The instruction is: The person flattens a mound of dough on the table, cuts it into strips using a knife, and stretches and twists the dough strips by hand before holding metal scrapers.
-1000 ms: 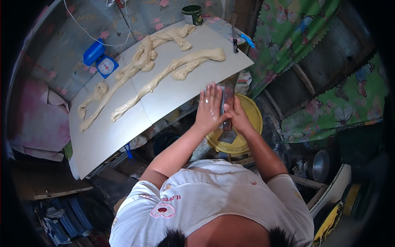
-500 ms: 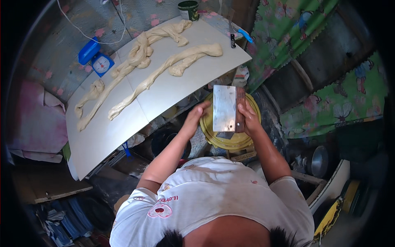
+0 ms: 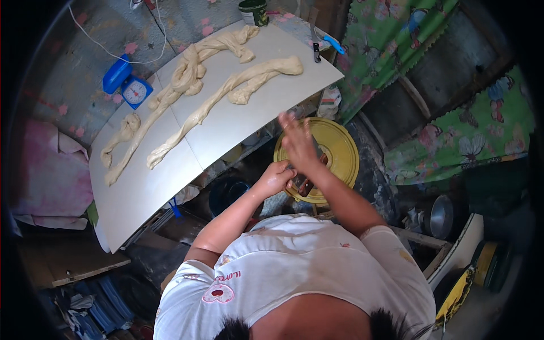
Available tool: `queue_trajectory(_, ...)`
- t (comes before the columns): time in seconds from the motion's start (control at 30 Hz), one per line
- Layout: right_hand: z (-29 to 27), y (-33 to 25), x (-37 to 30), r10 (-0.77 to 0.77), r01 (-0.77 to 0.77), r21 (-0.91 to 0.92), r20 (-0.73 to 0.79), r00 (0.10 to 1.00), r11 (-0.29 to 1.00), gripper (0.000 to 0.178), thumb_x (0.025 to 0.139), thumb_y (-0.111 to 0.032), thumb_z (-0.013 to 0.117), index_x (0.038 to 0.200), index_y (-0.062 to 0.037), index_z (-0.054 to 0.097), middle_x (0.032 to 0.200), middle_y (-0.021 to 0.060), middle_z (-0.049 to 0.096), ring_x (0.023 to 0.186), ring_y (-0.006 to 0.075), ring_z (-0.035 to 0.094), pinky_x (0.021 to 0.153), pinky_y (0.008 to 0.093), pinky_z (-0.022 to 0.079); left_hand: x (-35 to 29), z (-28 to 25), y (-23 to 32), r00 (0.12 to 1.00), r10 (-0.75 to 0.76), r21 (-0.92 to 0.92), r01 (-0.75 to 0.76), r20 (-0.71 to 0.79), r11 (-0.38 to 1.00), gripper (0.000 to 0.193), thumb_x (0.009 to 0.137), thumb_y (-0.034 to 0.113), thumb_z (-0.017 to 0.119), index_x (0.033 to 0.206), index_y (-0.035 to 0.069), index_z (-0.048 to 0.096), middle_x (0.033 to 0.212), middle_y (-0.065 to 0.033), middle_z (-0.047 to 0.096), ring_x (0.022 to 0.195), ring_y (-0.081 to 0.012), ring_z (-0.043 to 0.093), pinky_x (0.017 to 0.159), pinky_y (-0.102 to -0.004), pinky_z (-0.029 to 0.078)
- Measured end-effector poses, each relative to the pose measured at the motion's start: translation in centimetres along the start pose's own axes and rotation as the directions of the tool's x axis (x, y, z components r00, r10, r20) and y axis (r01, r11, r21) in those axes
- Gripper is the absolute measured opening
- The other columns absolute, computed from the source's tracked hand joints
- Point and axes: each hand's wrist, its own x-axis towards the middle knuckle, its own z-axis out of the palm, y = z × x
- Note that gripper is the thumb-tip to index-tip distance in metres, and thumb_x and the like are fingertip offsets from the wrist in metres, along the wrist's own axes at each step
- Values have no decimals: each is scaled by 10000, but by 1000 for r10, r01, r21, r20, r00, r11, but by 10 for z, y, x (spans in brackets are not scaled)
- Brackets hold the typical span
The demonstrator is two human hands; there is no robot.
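My left hand [image 3: 276, 178] grips a dough scraper [image 3: 306, 187] with a wooden handle. The blade is turned so that little of it shows, and part of the tool lies hidden behind my right forearm. Just above it, my right hand [image 3: 299, 143] is stretched out flat with its fingers extended, slightly blurred by motion; nothing is seen in it. Both hands are over the round yellow lid [image 3: 340, 148], close to the table's near edge. Long strips of pale dough [image 3: 218, 102] lie across the white table [image 3: 226, 133], apart from my hands.
A blue kitchen scale [image 3: 136, 90] stands at the table's far left. At the far right corner are a dark green tub [image 3: 254, 12], a black-handled knife [image 3: 317, 52] and a blue-handled tool [image 3: 334, 45]. A dark bucket [image 3: 226, 195] sits below the near edge.
The dough scraper has passed from my right hand to my left and turned from broad face up to nearly edge-on. My right hand has moved left and straightened its fingers.
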Motion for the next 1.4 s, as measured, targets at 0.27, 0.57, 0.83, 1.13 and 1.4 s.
queue_trajectory(0.27, -26, 108, -21, 549, -537, 127, -95, 830, 834, 586, 967, -511, 353, 1388, -106, 401, 1327, 139, 487, 1193, 277, 476, 1040, 492, 295, -8, -29, 1, 993, -99, -73, 103, 61, 992, 218, 867, 198, 583, 957, 7, 642, 636, 4, 561, 480, -55, 476, 423, -205, 354)
queue_trajectory(0.57, 70, 238, -161, 855, -927, 70, 365, 367, 368, 724, 759, -433, 735, 1303, -38, 464, 1138, 93, 581, 971, 229, 596, 800, 347, 498, -18, -75, -107, 936, -200, -592, -11, -290, 806, 199, 812, 89, 545, 1003, 32, 543, 988, -101, 596, 963, -239, 596, 856, -416, 494)
queue_trajectory(0.83, 159, 220, -204, 986, -889, -456, -163, 34, -45, 955, 607, -486, 814, 1364, -124, 357, 1401, 169, 340, 1255, 353, 388, 964, 504, 375, -47, -63, -171, 826, -395, -784, -87, -401, 615, 179, 814, 103, 592, 982, 104, 528, 1011, -59, 594, 1007, -238, 583, 913, -408, 470)
queue_trajectory(1.13, 78, 220, -168, 915, -841, 468, 148, 376, 270, 503, 696, -168, 797, 1110, -69, 529, 1013, 87, 604, 915, 239, 592, 813, 356, 466, -25, -51, -173, 853, -370, -680, 25, -368, 733, 211, 973, 220, 488, 1128, 77, 495, 1071, -60, 595, 993, -155, 564, 903, -321, 444)
queue_trajectory(1.4, 34, 143, -98, 723, -727, 381, 187, 665, 571, 430, 718, -115, 777, 1072, -30, 549, 957, 87, 606, 887, 175, 574, 789, 297, 455, 1, -31, -158, 918, -174, -376, 30, -356, 926, 274, 987, 244, 459, 1140, 21, 505, 1035, -76, 607, 963, -152, 559, 877, -309, 439)
